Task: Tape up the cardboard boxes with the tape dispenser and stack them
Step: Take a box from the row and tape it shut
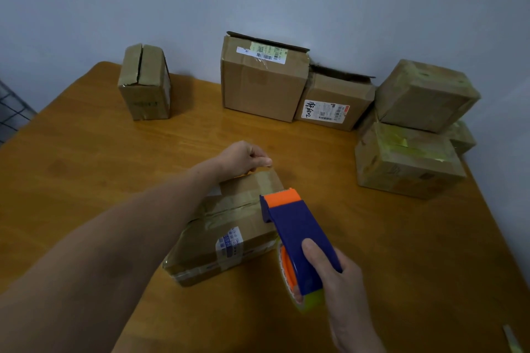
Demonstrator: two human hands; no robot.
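1. Head view, far left of the tabletop (86,169): small upright box (144,83) near the wall, top seam gaping, apparently not yet taped.
2. Left of centre: left hand (246,159) reaching across, fingers curled, thumb and forefinger pinching the free tape end (268,170) at the far edge of the flat box (226,232). Flat box lying on the tabletop close to the person, with old tape and a blue-white label on its top.
3. Behind, against the wall: large box (263,80), top flap lifted, unsealed.
4. Centre: tape dispenser (295,223), blue with an orange head, held at the far right part of the flat box; touching or just above, impossible to tell. Clear strip seemingly stretched from head to pinched end.
5. Slightly right and lower: right hand (335,275) wrapped round the dispenser body, thumb on top, roll under the palm.
6. Step in hand, most likely: starting a new strip on the flat box. Next move, probably: press the pinched end down over the far edge, draw the dispenser along the seam under steady tension, then tilt the head to cut.
7. Right of the large box: labelled box (335,100), flap also raised.
8. Far right: upper taped box (424,94) sitting askew on the lower taped box (404,160), probably the place for the flat box after sealing.
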